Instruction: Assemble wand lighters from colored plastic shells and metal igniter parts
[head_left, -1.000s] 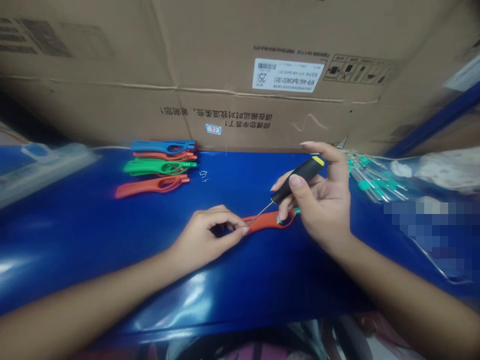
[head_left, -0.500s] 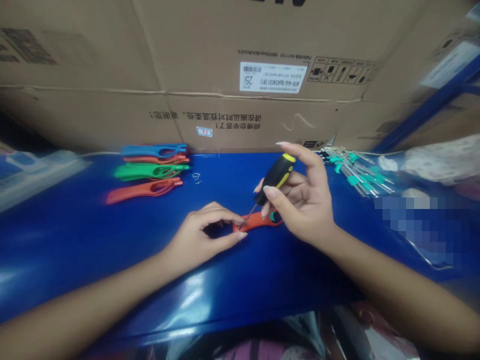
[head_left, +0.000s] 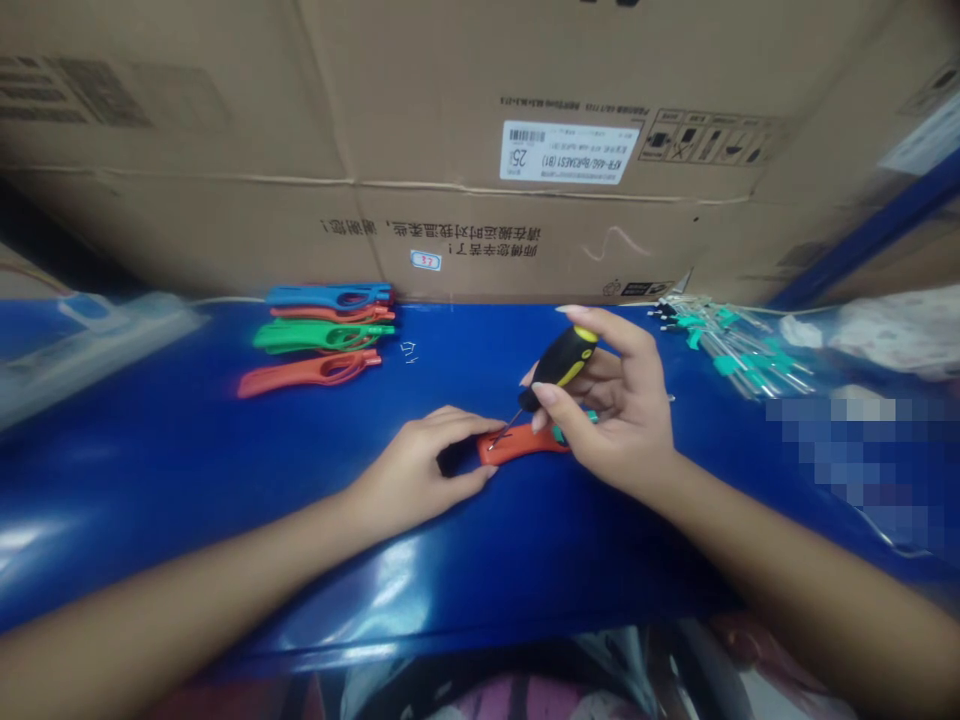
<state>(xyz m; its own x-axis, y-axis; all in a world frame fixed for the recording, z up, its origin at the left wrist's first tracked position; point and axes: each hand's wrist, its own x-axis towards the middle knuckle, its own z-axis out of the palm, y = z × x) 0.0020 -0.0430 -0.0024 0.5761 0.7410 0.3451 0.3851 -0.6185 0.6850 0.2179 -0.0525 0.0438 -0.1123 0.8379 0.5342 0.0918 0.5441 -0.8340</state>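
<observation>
An orange plastic lighter shell (head_left: 519,443) lies on the blue table (head_left: 225,480) in front of me. My left hand (head_left: 424,468) pinches its left end, fingers curled round it. My right hand (head_left: 611,405) is closed on a black screwdriver with a yellow cap (head_left: 559,366). The thin metal tip of the tool touches the top of the orange shell near my left fingertips. A teal piece shows at the shell's right end, partly hidden by my right fingers.
A stack of blue, orange and green shells (head_left: 324,335) lies at the back left. Several thin metal tubes with teal ends (head_left: 731,345) lie at the back right. A large cardboard box (head_left: 480,150) walls off the back. Clear plastic bags (head_left: 75,340) sit far left.
My right hand has come lower and the screwdriver now stands steeper, its tip set down on the orange shell. My left hand has kept its pinch on the shell's end.
</observation>
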